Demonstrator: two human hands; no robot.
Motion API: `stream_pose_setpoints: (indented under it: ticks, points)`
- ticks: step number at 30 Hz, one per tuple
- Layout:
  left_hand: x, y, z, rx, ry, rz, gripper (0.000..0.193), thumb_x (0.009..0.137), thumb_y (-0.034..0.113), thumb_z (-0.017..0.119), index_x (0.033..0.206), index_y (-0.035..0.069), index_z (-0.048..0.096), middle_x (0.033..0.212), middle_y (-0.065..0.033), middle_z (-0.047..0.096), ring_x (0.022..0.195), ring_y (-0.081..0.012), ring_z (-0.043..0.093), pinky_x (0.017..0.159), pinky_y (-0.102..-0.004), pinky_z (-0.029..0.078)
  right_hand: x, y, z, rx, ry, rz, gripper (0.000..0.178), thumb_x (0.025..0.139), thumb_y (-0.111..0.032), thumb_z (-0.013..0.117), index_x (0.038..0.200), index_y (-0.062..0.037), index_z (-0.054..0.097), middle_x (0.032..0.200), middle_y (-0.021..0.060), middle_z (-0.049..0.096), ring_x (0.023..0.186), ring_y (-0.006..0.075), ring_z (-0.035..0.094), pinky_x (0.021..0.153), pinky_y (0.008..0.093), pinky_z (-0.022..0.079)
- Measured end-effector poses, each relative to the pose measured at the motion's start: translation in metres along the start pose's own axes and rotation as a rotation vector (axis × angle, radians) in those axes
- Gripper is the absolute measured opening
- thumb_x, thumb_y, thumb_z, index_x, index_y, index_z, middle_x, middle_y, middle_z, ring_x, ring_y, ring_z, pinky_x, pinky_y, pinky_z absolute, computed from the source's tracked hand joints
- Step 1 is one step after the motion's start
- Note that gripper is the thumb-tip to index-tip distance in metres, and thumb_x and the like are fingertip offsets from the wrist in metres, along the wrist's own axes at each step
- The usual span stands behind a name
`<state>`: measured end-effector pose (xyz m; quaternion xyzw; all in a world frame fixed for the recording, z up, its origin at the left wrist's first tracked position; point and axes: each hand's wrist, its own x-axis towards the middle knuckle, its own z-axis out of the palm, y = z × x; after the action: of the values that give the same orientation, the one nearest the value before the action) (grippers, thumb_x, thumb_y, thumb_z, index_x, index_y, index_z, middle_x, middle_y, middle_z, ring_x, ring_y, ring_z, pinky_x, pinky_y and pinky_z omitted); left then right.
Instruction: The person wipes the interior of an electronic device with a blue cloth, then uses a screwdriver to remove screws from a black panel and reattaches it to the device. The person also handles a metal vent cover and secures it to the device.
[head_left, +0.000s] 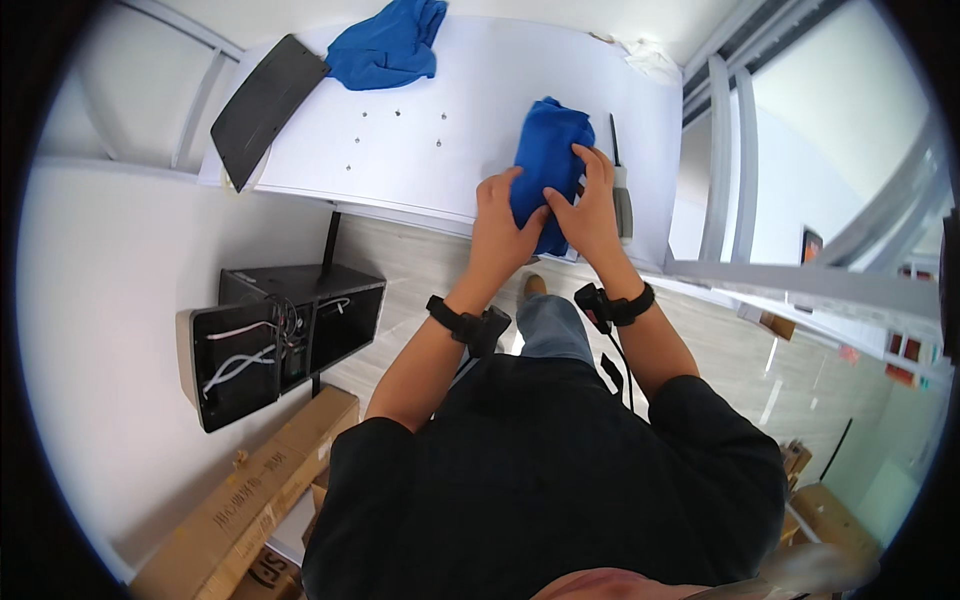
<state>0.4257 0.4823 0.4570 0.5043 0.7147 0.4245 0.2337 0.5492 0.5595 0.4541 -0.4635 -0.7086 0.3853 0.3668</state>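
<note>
The left hand [503, 225] and right hand [590, 208] grasp the folded blue cloth [547, 148] from opposite sides at the bench's [420, 185] near edge, a hold that seemingly keeps its soft layers together.

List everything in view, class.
Cloth bundle: 1, blue, between hands
Loose cloth: 1, blue, far left
Metal pieces: 6, silver, table
Panel: 1, black, table left
Tool: 1, grey, beside bundle
Crumpled item: 1, white, far right
Table: 1, white, ahead
Cabinet: 1, black, left
Cardboard boxes: several, brown, lower corners
Frame bars: several, grey, right
Wristbands: 2, black, wrists
Shirt: 1, black, below
Left hand: 1, bare, bundle's left
Right hand: 1, bare, bundle's right
</note>
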Motion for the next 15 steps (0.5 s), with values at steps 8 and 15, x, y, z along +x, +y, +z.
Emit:
stream_pose_setpoints:
  ticks: [8,15]
  points:
    - [-0.001,0.005,-0.003,0.418,-0.068,0.315,0.056,0.076,0.017,0.072,0.130,0.021,0.055,0.133,-0.0184,0.042,0.115,-0.0369,0.046,0.094,-0.0459,0.040,0.005,0.003,-0.024,-0.244,-0.101,-0.106,0.056,0.074,-0.013,0.071,0.125,-0.0045,0.050,0.131,0.0243,0.045,0.117,0.0416,0.047,0.099,0.0439,0.040]
    - [0.012,0.006,0.008,0.457,-0.055,0.277,0.050,0.080,0.024,0.069,0.128,0.024,0.056,0.131,-0.0153,0.045,0.117,-0.0347,0.045,0.096,-0.0459,0.036,0.009,0.016,-0.063,-0.546,0.083,-0.124,0.048,0.070,-0.012,0.074,0.114,-0.0061,0.057,0.112,0.0183,0.054,0.103,0.0362,0.050,0.090,0.0416,0.042]
